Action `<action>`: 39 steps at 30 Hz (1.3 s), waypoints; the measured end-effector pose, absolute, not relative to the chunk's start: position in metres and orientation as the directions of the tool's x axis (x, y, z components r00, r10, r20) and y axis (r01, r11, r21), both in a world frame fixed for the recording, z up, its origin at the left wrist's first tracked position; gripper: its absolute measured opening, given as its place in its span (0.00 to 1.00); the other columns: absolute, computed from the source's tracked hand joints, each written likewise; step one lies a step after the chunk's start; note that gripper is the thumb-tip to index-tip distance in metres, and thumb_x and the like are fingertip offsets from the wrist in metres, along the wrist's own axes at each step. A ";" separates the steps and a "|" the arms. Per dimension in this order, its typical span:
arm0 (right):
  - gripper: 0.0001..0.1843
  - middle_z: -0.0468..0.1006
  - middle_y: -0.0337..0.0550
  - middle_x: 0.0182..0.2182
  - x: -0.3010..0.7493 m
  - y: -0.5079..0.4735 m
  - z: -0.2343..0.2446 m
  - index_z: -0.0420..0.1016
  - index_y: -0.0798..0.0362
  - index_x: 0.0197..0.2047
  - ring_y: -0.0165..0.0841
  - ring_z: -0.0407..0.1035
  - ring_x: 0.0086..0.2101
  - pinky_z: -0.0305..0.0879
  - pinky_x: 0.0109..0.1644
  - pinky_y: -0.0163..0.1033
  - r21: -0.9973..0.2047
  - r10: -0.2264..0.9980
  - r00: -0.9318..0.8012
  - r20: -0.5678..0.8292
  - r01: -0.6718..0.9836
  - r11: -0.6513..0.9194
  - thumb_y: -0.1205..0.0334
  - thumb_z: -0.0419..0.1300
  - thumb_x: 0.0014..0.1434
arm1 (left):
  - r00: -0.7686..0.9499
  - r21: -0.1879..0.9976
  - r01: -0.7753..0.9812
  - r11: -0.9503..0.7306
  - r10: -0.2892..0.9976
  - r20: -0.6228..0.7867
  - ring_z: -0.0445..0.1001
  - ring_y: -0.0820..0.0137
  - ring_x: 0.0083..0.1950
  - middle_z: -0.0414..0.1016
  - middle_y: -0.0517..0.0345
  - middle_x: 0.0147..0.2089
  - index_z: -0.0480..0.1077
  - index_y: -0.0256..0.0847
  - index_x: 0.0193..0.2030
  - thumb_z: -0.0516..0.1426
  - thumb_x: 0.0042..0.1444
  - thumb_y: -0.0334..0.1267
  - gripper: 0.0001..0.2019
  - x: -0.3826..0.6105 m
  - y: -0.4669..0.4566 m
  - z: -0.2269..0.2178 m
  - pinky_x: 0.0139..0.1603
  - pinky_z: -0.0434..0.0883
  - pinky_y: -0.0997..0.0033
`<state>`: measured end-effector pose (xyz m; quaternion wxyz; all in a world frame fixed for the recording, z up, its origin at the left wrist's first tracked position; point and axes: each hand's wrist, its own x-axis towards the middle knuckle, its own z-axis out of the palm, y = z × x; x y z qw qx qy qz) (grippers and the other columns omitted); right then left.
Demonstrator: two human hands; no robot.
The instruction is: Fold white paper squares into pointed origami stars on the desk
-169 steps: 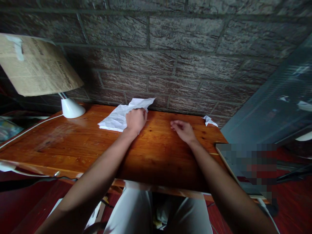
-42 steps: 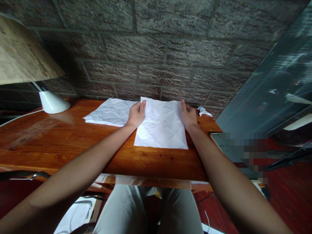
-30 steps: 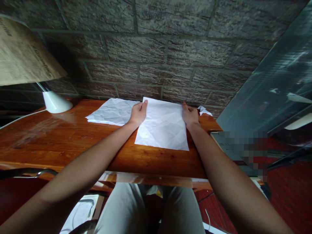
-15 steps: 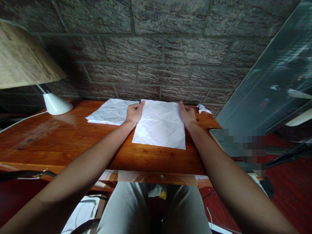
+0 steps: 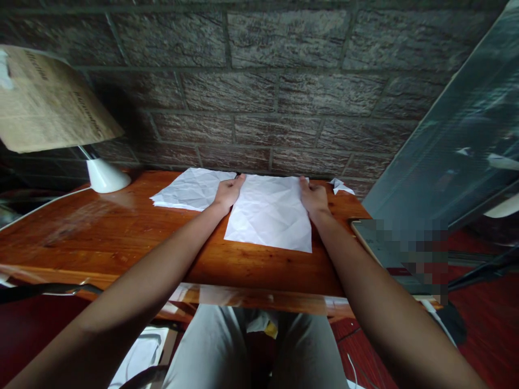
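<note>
A creased white sheet of paper (image 5: 270, 213) lies on the wooden table (image 5: 259, 270) in front of me. My left hand (image 5: 229, 193) grips its upper left edge, thumb on top and fingers underneath or curled out of sight. At the upper right edge my right hand (image 5: 313, 196) holds the sheet the same way, its thumb along the paper. Just left of my left hand is a stack of crumpled white sheets (image 5: 190, 189). A small folded scrap of white paper (image 5: 341, 187) sits beyond my right hand near the wall.
A lamp with a printed paper shade (image 5: 57, 105) and white base (image 5: 107, 176) stands at the left. The brick wall (image 5: 251, 92) rises behind the table. A grey translucent panel (image 5: 438, 140) leans at the right, beside a partly blurred flat object (image 5: 367, 237).
The view has shifted slightly, so everything appears a little lower and further right. Both hands keep their hold on the sheet, which stays in about the same place on the table.
</note>
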<state>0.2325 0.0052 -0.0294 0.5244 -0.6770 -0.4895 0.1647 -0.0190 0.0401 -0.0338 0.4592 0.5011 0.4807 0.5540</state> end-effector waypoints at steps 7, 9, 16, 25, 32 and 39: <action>0.31 0.71 0.44 0.18 0.255 0.009 -0.027 0.68 0.48 0.20 0.42 0.73 0.31 0.64 0.35 0.42 -0.903 0.761 0.572 0.306 0.427 0.042 0.32 0.56 0.60 | 0.296 0.976 -0.174 0.135 0.952 -0.079 0.79 0.65 0.29 0.83 0.48 0.31 0.81 0.35 0.32 0.77 0.39 0.51 0.22 -0.010 0.023 -0.030 0.34 0.75 0.66; 0.29 0.74 0.45 0.20 0.258 0.012 -0.027 0.72 0.49 0.23 0.43 0.74 0.33 0.66 0.36 0.41 -0.921 0.779 0.557 0.290 0.385 0.068 0.33 0.59 0.59 | 0.281 0.980 -0.163 0.117 0.957 -0.068 0.78 0.66 0.28 0.84 0.48 0.31 0.81 0.34 0.32 0.77 0.38 0.50 0.22 -0.009 0.022 -0.033 0.34 0.75 0.65; 0.24 0.81 0.42 0.29 0.249 0.011 -0.025 0.78 0.50 0.41 0.38 0.74 0.32 0.71 0.35 0.42 -0.986 0.876 0.457 0.153 0.130 0.105 0.39 0.70 0.53 | 0.061 0.958 -0.285 -0.007 0.998 0.026 0.77 0.68 0.28 0.83 0.53 0.29 0.80 0.36 0.30 0.76 0.39 0.47 0.19 -0.015 0.036 -0.032 0.33 0.75 0.68; 0.34 0.79 0.33 0.30 0.242 0.009 -0.029 0.74 0.48 0.54 0.35 0.74 0.34 0.70 0.40 0.41 -0.981 0.949 0.256 0.184 -0.018 0.194 0.50 0.75 0.43 | 0.002 0.957 -0.285 -0.060 0.998 0.063 0.80 0.64 0.33 0.84 0.51 0.33 0.80 0.35 0.36 0.75 0.44 0.43 0.17 -0.025 0.040 -0.026 0.39 0.77 0.65; 0.19 0.79 0.34 0.28 0.234 0.003 -0.027 0.79 0.50 0.40 0.33 0.72 0.32 0.67 0.40 0.40 -0.964 0.950 0.166 0.266 0.021 0.266 0.52 0.71 0.44 | -0.068 0.956 -0.279 -0.091 0.995 0.075 0.81 0.63 0.35 0.84 0.50 0.36 0.79 0.36 0.39 0.72 0.49 0.40 0.14 -0.023 0.039 -0.025 0.41 0.77 0.64; 0.26 0.84 0.39 0.36 0.235 0.001 -0.024 0.83 0.50 0.46 0.37 0.76 0.39 0.71 0.49 0.45 -0.967 0.954 0.174 0.244 -0.030 0.252 0.54 0.73 0.42 | -0.072 0.943 -0.319 -0.092 0.995 0.072 0.81 0.66 0.36 0.84 0.51 0.38 0.76 0.37 0.40 0.73 0.46 0.36 0.16 -0.024 0.037 -0.021 0.44 0.79 0.64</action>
